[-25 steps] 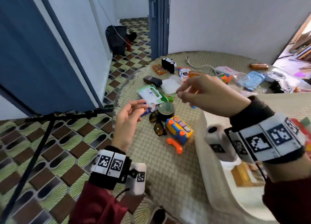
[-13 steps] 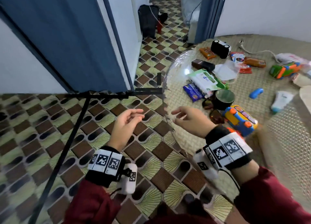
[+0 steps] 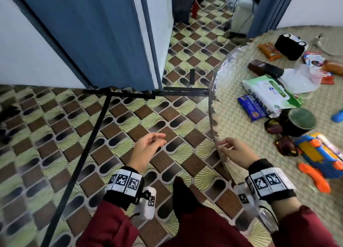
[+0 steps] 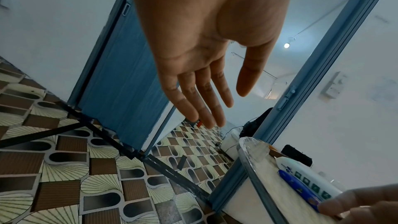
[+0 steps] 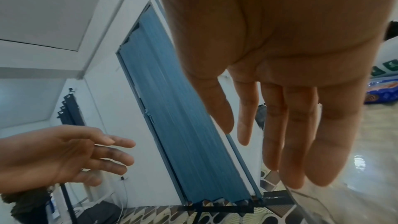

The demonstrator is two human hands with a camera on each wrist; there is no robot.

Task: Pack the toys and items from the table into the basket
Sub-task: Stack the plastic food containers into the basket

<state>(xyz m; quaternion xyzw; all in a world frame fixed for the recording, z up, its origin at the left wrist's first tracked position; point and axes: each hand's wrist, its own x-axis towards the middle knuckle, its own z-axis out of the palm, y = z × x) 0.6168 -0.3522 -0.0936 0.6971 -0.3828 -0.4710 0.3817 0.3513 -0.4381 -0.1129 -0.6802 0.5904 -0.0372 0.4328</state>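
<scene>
My left hand (image 3: 156,141) hangs over the tiled floor, left of the round table (image 3: 232,90), fingers relaxed and empty; the left wrist view shows its fingers (image 4: 206,101) straight. My right hand (image 3: 223,147) hovers at the table's near-left edge, empty, with its fingers (image 5: 277,139) extended. On the table lie a wet-wipes pack (image 3: 269,93), a blue snack pack (image 3: 250,107), a black mug (image 3: 300,123), sunglasses (image 3: 284,144), a blue-and-orange toy phone (image 3: 319,154) and a black-and-white toy car (image 3: 290,46). No basket is in view.
A black tripod leg (image 3: 83,154) crosses the floor on the left. A blue folding door (image 3: 111,33) stands behind it. Farther back on the table are an orange snack bar (image 3: 270,50), a dark box (image 3: 265,69) and a clear plastic bag (image 3: 300,77).
The view has swung left and down, and the basket has left it. Both hands have drawn back from above the table's items to its near-left edge, the left one over the floor.
</scene>
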